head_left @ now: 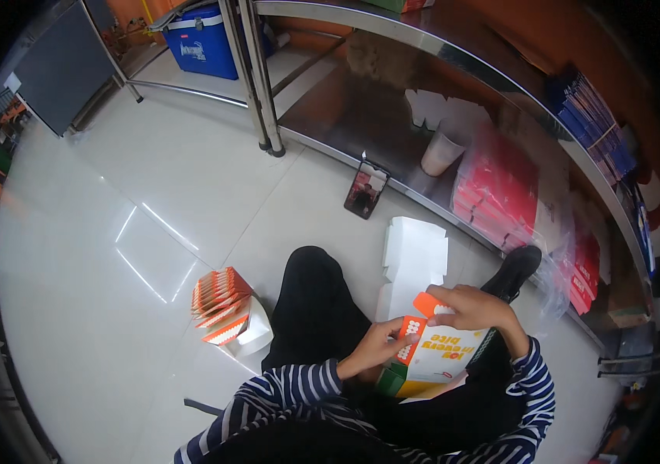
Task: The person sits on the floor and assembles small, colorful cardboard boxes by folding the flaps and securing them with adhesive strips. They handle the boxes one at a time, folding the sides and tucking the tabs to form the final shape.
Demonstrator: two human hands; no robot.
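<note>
A partly folded cardboard food box, white with orange flaps and green and yellow parts, rests over my lap. My left hand grips the orange edge at its left end. The fingers of my right hand close on an orange flap at the box's far side, thumb and fingertips pressed on the card. Just beyond the hands lies a white unfolded carton on the floor. Left of my knee stands a row of orange-edged cartons, packed close together, with a white piece beside them.
A phone leans against the steel shelf. On the lower shelf are a cup, white card and red plastic-wrapped packs. A blue cooler stands far left. My shoe is near the shelf's edge.
</note>
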